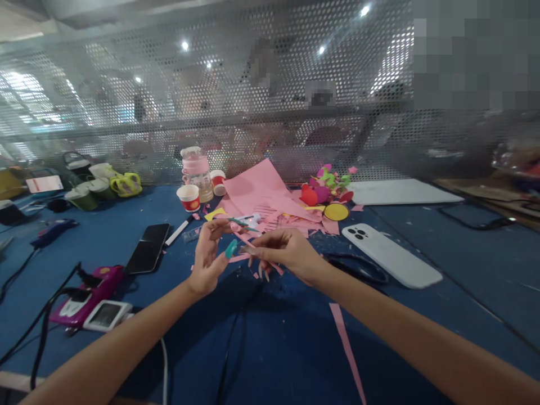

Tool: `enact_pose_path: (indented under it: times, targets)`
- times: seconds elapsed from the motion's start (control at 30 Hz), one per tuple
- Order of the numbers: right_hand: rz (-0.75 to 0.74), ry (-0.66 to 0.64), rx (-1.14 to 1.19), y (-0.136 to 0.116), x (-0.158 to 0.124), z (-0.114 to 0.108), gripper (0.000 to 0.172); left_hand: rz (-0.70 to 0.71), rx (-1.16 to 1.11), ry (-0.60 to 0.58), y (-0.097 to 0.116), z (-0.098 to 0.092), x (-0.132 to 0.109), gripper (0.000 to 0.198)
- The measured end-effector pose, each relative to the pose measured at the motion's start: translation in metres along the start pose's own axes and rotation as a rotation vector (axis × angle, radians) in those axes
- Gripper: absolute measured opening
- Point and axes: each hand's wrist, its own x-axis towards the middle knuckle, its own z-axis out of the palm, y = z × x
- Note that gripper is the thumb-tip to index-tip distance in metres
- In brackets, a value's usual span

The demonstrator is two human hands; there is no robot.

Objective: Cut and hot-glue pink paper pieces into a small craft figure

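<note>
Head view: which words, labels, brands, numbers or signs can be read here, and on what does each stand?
No text can be read.
Front cup: yellow mark on its red band, too small to read.
Bottle: pattern too blurred to read.
Power strip: round yellow sticker, too small to read.

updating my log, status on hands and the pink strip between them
Right hand pinching pink strip. Left hand at it too, grip unclear. Pink paper, scraps just beyond.

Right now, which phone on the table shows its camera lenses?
The white phone on the right, lying back-up with its lenses showing; the black phone on the left lies dark screen up.
</note>
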Motion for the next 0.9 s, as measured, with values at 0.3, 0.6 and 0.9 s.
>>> enact_pose_path:
  times: [0.3,0.6,0.9]
  targets:
    - [0.053,0.008,-0.030,0.0022,-0.0014,0.0025,0.021,-0.127,-0.059,0.029,0.0042,0.0076,0.0035,0.033]
    - [0.058,0.033,0.015,0.0009,-0.0009,0.0025,0.019,-0.099,0.053,0.143,0.0040,0.0083,0.0041,0.035]
    - [0.012,0.007,0.061,-0.0009,-0.0002,0.0005,0.015,0.030,0.121,0.110,0.0045,0.0060,0.0047,0.033]
